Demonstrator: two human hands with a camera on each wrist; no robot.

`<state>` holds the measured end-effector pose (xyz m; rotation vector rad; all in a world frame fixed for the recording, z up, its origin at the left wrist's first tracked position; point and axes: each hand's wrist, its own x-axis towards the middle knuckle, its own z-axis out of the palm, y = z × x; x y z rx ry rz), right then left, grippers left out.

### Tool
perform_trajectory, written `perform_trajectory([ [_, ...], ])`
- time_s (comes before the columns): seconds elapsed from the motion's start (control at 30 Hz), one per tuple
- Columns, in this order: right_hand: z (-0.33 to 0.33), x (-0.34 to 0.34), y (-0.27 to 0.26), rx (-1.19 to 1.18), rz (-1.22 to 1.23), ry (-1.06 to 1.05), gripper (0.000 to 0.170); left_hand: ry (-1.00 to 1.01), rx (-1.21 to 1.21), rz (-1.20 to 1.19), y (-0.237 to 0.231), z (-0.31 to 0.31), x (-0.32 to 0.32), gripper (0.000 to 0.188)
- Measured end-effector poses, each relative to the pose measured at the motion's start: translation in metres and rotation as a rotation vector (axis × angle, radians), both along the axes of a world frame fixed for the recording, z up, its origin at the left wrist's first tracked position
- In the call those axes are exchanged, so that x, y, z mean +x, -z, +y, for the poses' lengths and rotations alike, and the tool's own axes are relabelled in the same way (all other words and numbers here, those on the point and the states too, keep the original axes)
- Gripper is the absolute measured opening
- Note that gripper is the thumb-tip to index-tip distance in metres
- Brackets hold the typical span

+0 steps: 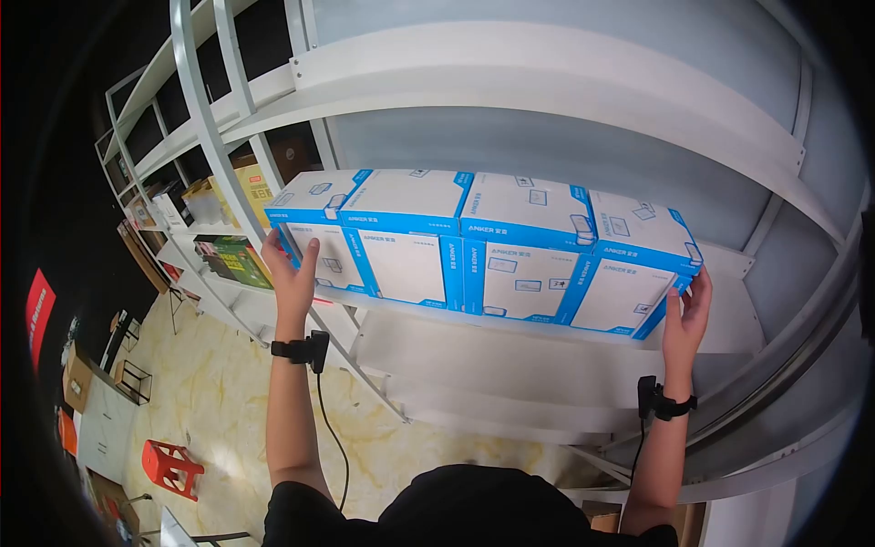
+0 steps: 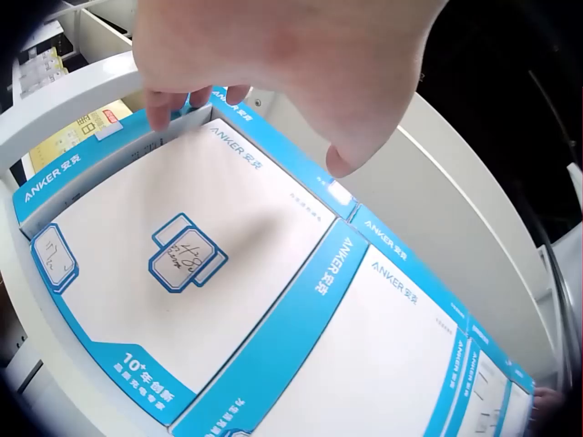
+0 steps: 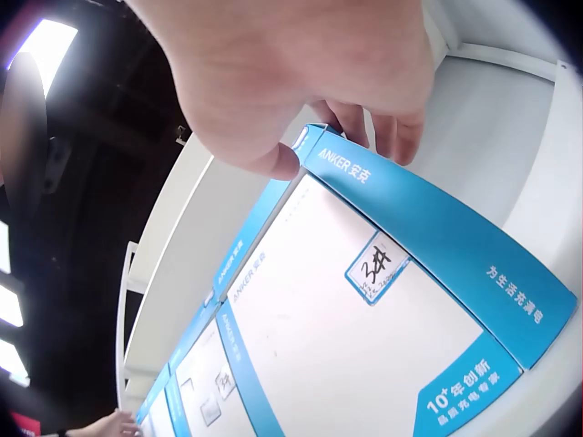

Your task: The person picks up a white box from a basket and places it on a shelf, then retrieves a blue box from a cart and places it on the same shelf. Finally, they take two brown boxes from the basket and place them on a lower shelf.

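Note:
Several white-and-blue Anker boxes (image 1: 406, 264) stand side by side in a row on a white shelf. My left hand (image 1: 293, 278) is at the row's left end. In the left wrist view its fingers (image 2: 159, 114) reach along the side of the leftmost box (image 2: 164, 273), and the thumb is spread toward the front. At the other end, my right hand (image 1: 688, 314) touches the corner of the rightmost box (image 3: 346, 309). Its thumb lies by the front edge and its fingers reach along the right side. Handwritten marks show on both end boxes' fronts.
Another white shelf board (image 1: 547, 77) runs above the row. A grey upright (image 1: 214, 118) stands left, with yellow boxes (image 1: 251, 187) and green boxes (image 1: 232, 260) on shelving beyond it. A red stool (image 1: 171, 468) stands on the floor at lower left. Cables hang from both wrist cameras.

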<state>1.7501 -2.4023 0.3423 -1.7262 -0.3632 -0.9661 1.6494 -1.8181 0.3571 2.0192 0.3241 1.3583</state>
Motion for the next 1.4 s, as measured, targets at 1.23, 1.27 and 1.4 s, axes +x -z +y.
perform_trajectory([
  [1.23,0.01,-0.004,-0.004,0.087,0.056,-0.04,0.064,0.589,-0.76,0.024,-0.031,0.136,0.001,0.076],
  [1.27,0.01,-0.005,-0.005,0.086,0.051,-0.046,0.065,0.604,-0.758,0.017,-0.028,0.135,0.0,0.077],
  [1.4,0.009,-0.004,-0.005,0.096,0.045,-0.07,0.066,0.667,-0.77,-0.02,-0.019,0.139,0.002,0.076],
])
